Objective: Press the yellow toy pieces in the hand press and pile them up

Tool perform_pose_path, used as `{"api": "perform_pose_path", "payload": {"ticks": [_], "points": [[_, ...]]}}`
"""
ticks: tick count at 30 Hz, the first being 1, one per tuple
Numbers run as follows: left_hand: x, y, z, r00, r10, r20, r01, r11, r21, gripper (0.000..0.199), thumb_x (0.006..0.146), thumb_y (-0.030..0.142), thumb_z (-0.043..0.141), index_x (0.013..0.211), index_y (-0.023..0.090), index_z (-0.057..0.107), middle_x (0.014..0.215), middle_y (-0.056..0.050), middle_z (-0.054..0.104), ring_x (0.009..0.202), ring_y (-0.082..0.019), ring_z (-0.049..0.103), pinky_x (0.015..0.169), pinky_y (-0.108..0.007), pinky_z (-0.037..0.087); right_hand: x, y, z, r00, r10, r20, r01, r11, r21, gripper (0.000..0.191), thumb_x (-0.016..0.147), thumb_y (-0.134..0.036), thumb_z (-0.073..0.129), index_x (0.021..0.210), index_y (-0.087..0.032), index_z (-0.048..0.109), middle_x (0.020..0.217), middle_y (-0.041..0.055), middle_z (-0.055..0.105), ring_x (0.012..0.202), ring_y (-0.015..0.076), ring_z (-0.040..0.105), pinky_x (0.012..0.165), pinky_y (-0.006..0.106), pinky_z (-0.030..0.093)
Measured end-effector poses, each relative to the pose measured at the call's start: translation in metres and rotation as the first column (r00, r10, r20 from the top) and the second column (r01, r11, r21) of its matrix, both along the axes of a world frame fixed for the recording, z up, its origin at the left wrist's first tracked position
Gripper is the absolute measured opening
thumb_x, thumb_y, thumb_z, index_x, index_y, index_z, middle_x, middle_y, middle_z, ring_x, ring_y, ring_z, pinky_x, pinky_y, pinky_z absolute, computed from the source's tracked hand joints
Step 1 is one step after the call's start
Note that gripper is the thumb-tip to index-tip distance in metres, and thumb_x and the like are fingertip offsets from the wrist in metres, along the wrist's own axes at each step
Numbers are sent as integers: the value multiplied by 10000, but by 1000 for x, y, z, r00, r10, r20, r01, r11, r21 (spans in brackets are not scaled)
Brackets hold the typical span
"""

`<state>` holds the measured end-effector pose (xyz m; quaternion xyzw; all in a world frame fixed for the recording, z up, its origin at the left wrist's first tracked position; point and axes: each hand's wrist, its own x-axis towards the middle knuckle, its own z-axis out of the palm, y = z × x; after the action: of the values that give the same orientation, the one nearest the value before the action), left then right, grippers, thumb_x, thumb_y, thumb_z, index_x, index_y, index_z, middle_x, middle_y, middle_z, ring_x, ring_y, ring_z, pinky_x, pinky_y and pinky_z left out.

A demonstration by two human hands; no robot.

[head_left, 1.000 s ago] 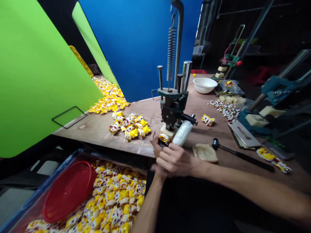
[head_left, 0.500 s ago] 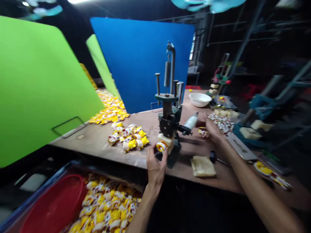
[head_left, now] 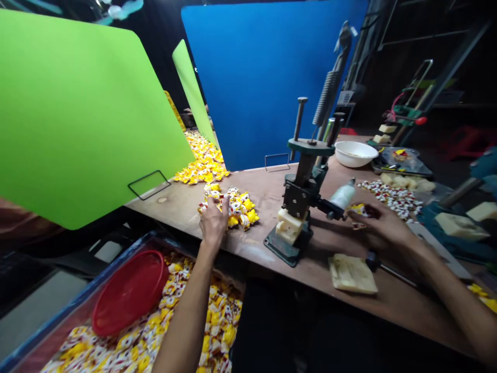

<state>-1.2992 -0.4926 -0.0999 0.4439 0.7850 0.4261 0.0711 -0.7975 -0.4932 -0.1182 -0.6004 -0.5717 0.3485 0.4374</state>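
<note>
My left hand [head_left: 214, 220] reaches over a small pile of yellow-and-white pieces [head_left: 248, 208] on the table; its fingers are partly spread, and whether a piece is under them is hidden. My right hand [head_left: 382, 223] is closed on a yellow and dark red piece [head_left: 359, 210], right of the hand press [head_left: 298, 194]. Cream blocks [head_left: 289, 226] sit at the foot of the press. Beside its lever, near my right fingers, is a whitish bottle-shaped part [head_left: 343, 195].
A crate of pieces [head_left: 151, 336] with a red basin [head_left: 130, 292] is below left. Blue [head_left: 272, 83] and green [head_left: 85, 114] boards stand behind. A cream slab [head_left: 352, 273], black-knobbed lever [head_left: 373, 260], white bowl [head_left: 355, 154] and small white parts [head_left: 392, 199] lie right.
My left hand has left the press, where it held a round yellow-and-white piece, and moved left to the pile. My right hand now holds a piece. The view has shifted left.
</note>
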Motion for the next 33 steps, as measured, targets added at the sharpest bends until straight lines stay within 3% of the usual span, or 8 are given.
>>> {"api": "perform_pose_path", "payload": {"ticks": [4, 6, 9, 12, 16, 20, 28, 33], "points": [[27, -35, 7, 989, 124, 76, -136, 973, 187, 517, 1010, 701, 572, 1171, 218, 661, 746, -61, 734, 723, -286, 720, 792, -413, 574, -27, -59, 18, 948, -14, -318, -49, 981, -186, 492, 725, -554, 977, 1166, -421, 804, 1265, 188, 784, 1102, 377, 772, 959, 506, 612], [60, -73, 1, 929, -122, 349, 50, 977, 208, 595, 980, 780, 569, 1105, 209, 678, 652, -31, 696, 566, -219, 657, 629, -332, 545, -53, -88, 23, 922, 43, -385, -143, 962, -234, 560, 726, -564, 980, 1222, -391, 785, 1286, 183, 781, 1123, 389, 779, 969, 528, 646], [120, -134, -12, 296, -480, 826, 619, 755, 217, 732, 933, 815, 634, 1218, 148, 727, 891, -149, 801, 688, -253, 767, 607, -350, 607, -100, -115, 26, 856, 258, -448, -374, 907, -193, 583, 787, -557, 950, 1281, -307, 767, 1359, 152, 762, 1248, 383, 745, 1056, 526, 646], [158, -170, -24, 75, -503, 861, 565, 733, 379, 572, 952, 569, 801, 1350, 170, 700, 1243, -183, 795, 1120, -284, 799, 999, -401, 641, -138, -121, 20, 785, 418, -457, -514, 851, -104, 559, 897, -548, 874, 1384, -314, 731, 1417, 112, 743, 1324, 334, 711, 1115, 463, 627], [150, -165, -43, 445, -474, 759, 316, 877, 363, 565, 894, 450, 893, 1355, 234, 647, 1140, -93, 815, 1042, -240, 814, 959, -362, 657, -148, -113, -2, 880, 387, -274, -410, 911, -31, 591, 944, -568, 816, 1473, -337, 690, 1530, 75, 688, 1428, 330, 645, 1235, 524, 539], [141, -130, -63, 800, -502, 330, 362, 841, 401, 466, 900, 430, 884, 1304, 256, 731, 1196, -85, 821, 1065, -275, 813, 989, -435, 668, -125, -105, -17, 934, 253, -250, -270, 962, -33, 484, 946, -633, 781, 1305, -310, 775, 1337, 85, 784, 1259, 331, 738, 1154, 530, 597], [167, -99, -52, 880, -472, 47, 445, 856, 262, 397, 1024, 380, 721, 1394, 237, 706, 1264, -147, 804, 1173, -348, 776, 1036, -517, 617, -75, -82, 2, 950, 98, -296, -102, 995, 4, 484, 884, -623, 863, 1209, -270, 799, 1235, 90, 805, 1115, 286, 765, 1004, 414, 631], [169, -89, -66, 863, -501, 66, 441, 811, 385, 577, 958, 359, 791, 1489, 253, 590, 1382, -155, 707, 1323, -327, 686, 1149, -511, 555, -67, -4, 37, 639, -60, -767, -92, 984, -154, 506, 945, -714, 725, 1013, -213, 756, 1063, 102, 792, 985, 238, 761, 881, 353, 659]]}}
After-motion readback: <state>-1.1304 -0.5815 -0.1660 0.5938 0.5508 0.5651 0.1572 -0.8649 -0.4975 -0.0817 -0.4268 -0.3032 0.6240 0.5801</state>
